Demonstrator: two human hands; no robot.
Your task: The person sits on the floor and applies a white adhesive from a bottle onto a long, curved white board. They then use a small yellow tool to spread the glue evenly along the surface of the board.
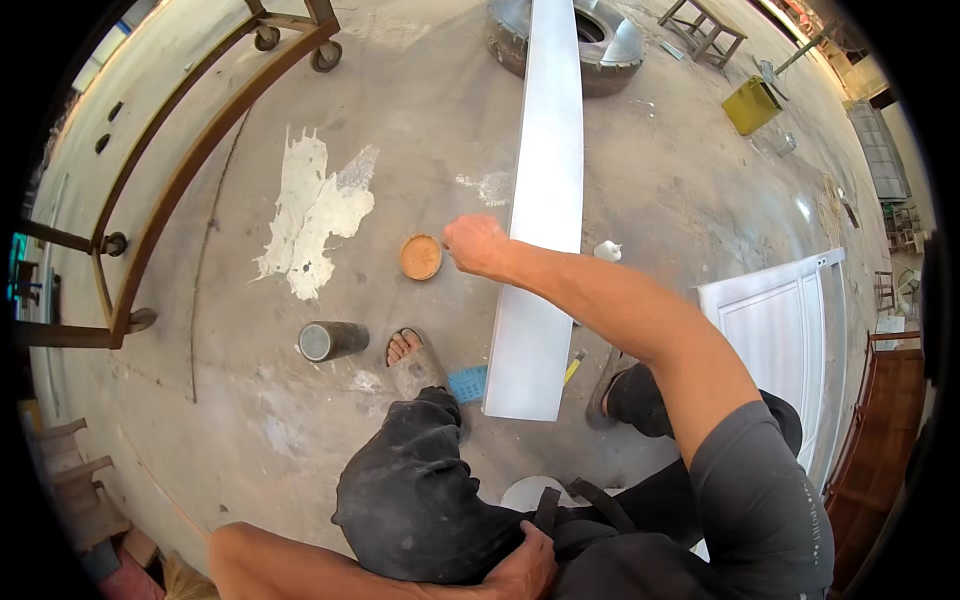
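Observation:
My right hand (pixel 475 245), its arm reaching across a long white board (pixel 548 190), is closed in a fist beside a round container of orange-brown paste (pixel 421 257). Whatever its fingers hold, if anything, is hidden. The container stands on the floor, just left of that hand. The board runs from between my feet out to a tyre (pixel 508 35) at the far end. Down at my lap, my left hand (pixel 525 562) rests against my dark trousers beside a black strap (pixel 546 510). Its fingers are mostly hidden.
A dark cylinder (pixel 335 341) lies left of my foot, near a dried pale spill (pixel 315 215). A blue piece (pixel 467 384) and a small white bottle (pixel 608 250) flank the board. White panel (pixel 770 325) at right; wheeled frame (pixel 185 165) at left; yellow bin (pixel 751 105) farther off.

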